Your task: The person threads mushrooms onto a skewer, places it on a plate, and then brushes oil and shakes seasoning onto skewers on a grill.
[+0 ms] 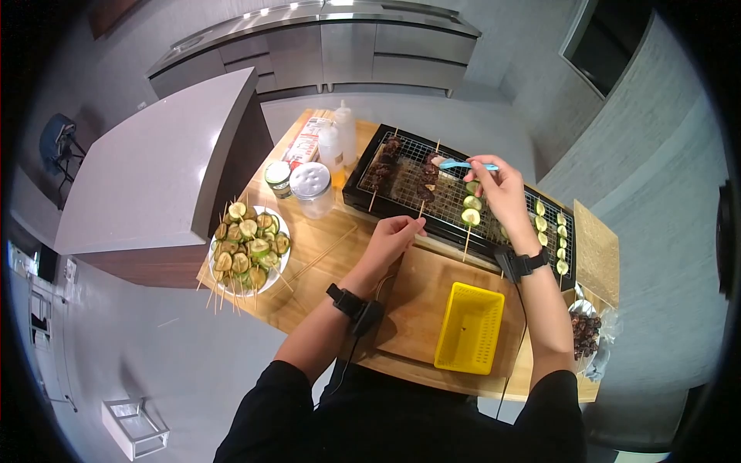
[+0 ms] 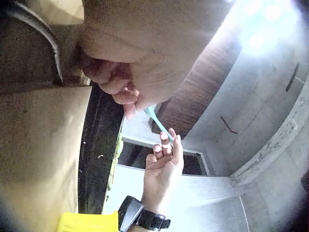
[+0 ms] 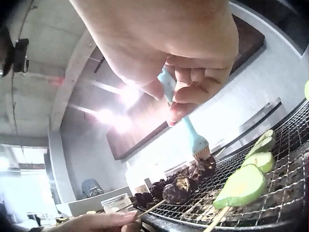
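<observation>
Pinching the meat skewer [image 1: 424, 183] stick with left hand [image 1: 395, 235], right hand [image 1: 502, 189] gripping brush [image 1: 460, 164], risking burning fingers on hot grill [image 1: 455, 194].

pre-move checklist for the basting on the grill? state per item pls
1. Right hand grips the blue brush: ok.
2. Brush bristles touch the meat skewer: ok.
3. Left hand pinches that skewer's stick end at the grill edge: ok.
4. Zucchini skewers lie flat on the mesh, apart from the brush: ok.
5. Sauce left on the bristles: cannot tell.
6. Yellow basket sits on the board, away from both hands: ok.
</observation>
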The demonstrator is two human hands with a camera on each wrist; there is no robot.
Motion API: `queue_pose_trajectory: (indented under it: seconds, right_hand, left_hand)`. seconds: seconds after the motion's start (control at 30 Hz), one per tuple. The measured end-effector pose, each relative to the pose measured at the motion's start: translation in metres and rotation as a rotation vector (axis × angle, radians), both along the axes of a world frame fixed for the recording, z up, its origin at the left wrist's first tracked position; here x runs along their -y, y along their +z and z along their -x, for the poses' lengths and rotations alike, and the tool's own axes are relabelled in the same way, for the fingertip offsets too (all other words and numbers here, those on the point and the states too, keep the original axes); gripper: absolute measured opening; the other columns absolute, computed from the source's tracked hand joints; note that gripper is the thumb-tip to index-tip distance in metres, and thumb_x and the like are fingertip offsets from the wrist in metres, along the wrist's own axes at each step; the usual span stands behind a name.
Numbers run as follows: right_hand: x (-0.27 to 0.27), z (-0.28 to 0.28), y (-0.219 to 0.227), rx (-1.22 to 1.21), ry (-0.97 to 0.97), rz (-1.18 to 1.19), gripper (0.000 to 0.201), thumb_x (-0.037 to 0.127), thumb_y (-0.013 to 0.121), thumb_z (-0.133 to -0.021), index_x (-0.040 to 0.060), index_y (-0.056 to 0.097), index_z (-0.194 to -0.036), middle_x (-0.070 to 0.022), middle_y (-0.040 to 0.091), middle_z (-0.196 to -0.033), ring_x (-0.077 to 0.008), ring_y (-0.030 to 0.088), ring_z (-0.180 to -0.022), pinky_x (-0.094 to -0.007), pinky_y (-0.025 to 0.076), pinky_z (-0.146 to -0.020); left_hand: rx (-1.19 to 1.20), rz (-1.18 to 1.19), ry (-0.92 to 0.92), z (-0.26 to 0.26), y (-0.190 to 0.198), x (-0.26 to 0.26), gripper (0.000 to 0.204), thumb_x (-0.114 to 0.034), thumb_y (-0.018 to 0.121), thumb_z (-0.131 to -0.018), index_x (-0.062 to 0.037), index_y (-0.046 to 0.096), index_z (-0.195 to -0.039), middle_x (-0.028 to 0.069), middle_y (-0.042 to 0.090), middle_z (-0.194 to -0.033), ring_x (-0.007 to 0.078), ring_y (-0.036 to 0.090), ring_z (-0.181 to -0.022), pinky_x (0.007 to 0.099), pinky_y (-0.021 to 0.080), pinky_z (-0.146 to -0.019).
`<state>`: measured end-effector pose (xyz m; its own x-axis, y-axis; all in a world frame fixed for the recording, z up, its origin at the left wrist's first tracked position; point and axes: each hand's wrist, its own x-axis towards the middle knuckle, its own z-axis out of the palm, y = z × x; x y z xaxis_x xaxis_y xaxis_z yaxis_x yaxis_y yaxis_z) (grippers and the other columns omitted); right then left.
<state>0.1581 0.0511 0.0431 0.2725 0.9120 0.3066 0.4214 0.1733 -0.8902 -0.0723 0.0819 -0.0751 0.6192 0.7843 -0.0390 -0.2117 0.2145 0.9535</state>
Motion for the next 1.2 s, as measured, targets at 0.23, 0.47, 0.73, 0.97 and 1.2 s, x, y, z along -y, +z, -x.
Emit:
queue_pose_trajectory:
  seconds: [0.23, 0.47, 0.73, 0.97, 1.2]
  right_hand:
    - [0.022, 0.002, 0.015, -0.090, -0.011, -0.060, 0.017, 0.013, 0.062, -0.105, 0.0004, 0.070, -0.112, -0.0027, 0.071, -0.084, -0.0044, 0.059, -0.066, -0.0205, 0.048, -0.059]
    - [0.037, 0.002, 0.021, -0.097, -0.007, -0.056, 0.017, 0.014, 0.062, -0.105, 0.0008, 0.070, -0.112, -0.0031, 0.070, -0.084, -0.0044, 0.059, -0.068, -0.0202, 0.048, -0.060]
    - [0.047, 0.016, 0.020, -0.124, 0.058, -0.064, 0.017, 0.013, 0.062, -0.105, 0.0004, 0.069, -0.114, -0.0042, 0.071, -0.086, -0.0043, 0.059, -0.068, -0.0197, 0.048, -0.060]
    - [0.047, 0.024, 0.002, -0.064, 0.112, 0.019, 0.017, 0.012, 0.062, -0.105, 0.0022, 0.069, -0.116, -0.0044, 0.072, -0.087, -0.0040, 0.060, -0.066, -0.0197, 0.049, -0.060]
    - [0.042, 0.031, -0.003, -0.093, 0.082, 0.054, 0.016, 0.014, 0.062, -0.105, 0.0039, 0.070, -0.115, -0.0028, 0.072, -0.085, -0.0040, 0.058, -0.063, -0.0193, 0.047, -0.058]
  left_hand:
    - [0.051, -0.017, 0.000, 0.000, -0.004, -0.004, 0.033, -0.030, 0.064, -0.104, -0.0046, 0.070, -0.084, -0.0080, 0.047, -0.065, 0.0020, 0.041, -0.062, 0.0208, 0.029, -0.056]
    - [0.063, -0.045, -0.032, 0.003, 0.003, -0.001, 0.033, -0.027, 0.059, -0.107, -0.0046, 0.069, -0.085, -0.0069, 0.047, -0.065, 0.0025, 0.041, -0.062, 0.0211, 0.030, -0.056]
    - [0.063, -0.047, -0.059, 0.002, -0.002, -0.004, 0.035, -0.029, 0.055, -0.109, -0.0048, 0.068, -0.087, -0.0058, 0.049, -0.067, 0.0038, 0.045, -0.065, 0.0208, 0.033, -0.059]
    - [0.073, -0.001, -0.059, 0.002, -0.004, -0.005, 0.036, -0.032, 0.051, -0.111, -0.0050, 0.065, -0.090, -0.0065, 0.043, -0.066, 0.0032, 0.037, -0.059, 0.0210, 0.026, -0.053]
    - [0.076, 0.007, -0.056, 0.003, -0.006, -0.007, 0.037, -0.032, 0.051, -0.110, -0.0060, 0.065, -0.089, -0.0063, 0.046, -0.067, 0.0033, 0.040, -0.060, 0.0204, 0.027, -0.053]
